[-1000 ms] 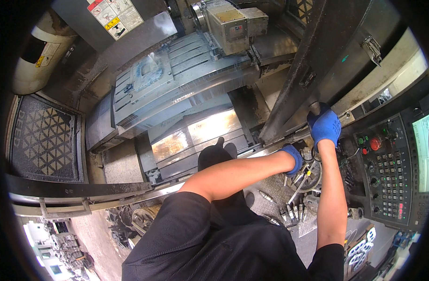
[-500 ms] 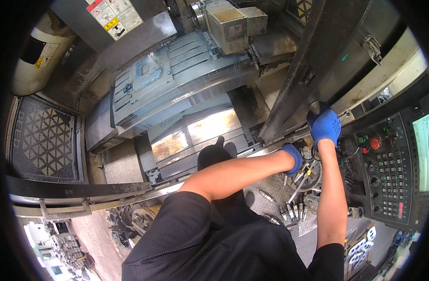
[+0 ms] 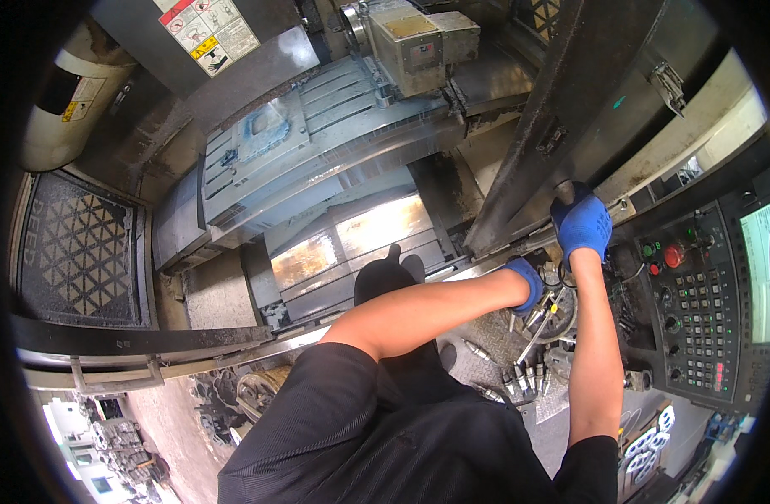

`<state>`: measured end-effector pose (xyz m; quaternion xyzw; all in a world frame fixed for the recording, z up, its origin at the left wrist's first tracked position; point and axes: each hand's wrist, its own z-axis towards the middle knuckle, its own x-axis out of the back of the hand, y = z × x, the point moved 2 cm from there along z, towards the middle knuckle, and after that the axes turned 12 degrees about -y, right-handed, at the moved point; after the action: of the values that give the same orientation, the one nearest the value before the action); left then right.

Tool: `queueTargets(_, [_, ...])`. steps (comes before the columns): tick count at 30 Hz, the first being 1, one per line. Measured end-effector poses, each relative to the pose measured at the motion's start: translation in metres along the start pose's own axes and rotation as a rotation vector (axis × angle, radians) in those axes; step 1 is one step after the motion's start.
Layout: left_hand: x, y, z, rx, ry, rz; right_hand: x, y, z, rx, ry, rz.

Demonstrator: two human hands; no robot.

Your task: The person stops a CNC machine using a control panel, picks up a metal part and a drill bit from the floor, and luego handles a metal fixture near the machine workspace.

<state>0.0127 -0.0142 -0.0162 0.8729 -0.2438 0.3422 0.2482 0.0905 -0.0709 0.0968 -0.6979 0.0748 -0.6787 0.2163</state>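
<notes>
My right hand (image 3: 582,225), in a blue glove with dark-coated fingers, is closed at the edge of a dark machine door (image 3: 549,118). A short grey metal cylinder (image 3: 564,191) shows beside its fingertips, seemingly in its grip. My left arm reaches across to the right. The blue-gloved left hand (image 3: 526,284) is just below the machine's front rail, next to several metal tool holders (image 3: 532,376) and a long metal rod (image 3: 534,338). Its fingers are hidden, so whether it holds anything does not show.
Inside the machine lies a wet slotted table (image 3: 326,105) bearing a grey box-shaped unit (image 3: 414,55). A control panel (image 3: 696,307) with buttons and a lit screen stands at right. Black grating (image 3: 83,252) is on the left. White ring-shaped parts (image 3: 647,449) lie at lower right.
</notes>
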Motion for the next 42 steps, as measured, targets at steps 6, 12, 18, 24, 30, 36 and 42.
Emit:
queueTargets(6, [-0.0007, -0.0007, 0.0011, 0.012, 0.026, -0.014, 0.0005, -0.0004, -0.0008, 0.018, 0.002, -0.004])
queueTargets(12, [0.0012, 0.0004, -0.0015, 0.015, 0.003, -0.017, 0.0000, 0.0000, -0.0001, 0.003, 0.002, -0.001])
queueTargets(18, [-0.0041, -0.0015, 0.0048, 0.012, 0.021, -0.020, -0.0001, -0.0013, -0.0002, -0.001, -0.004, -0.005])
queueTargets(24, [0.0020, 0.0003, -0.0030, 0.001, 0.008, -0.013, 0.0002, 0.0001, 0.0000, -0.005, -0.009, -0.014])
queueTargets(30, [0.0028, -0.0001, -0.0031, -0.001, 0.013, -0.016, -0.0007, 0.0009, 0.0001, -0.012, 0.000, 0.000])
queueTargets(36, [-0.0015, -0.0016, 0.0019, 0.003, 0.014, -0.019, 0.0011, -0.0013, -0.0021, -0.016, -0.005, 0.008])
queueTargets(42, [-0.0029, -0.0015, 0.0025, 0.013, 0.039, 0.001, -0.0007, -0.0014, 0.0001, -0.022, -0.006, 0.003])
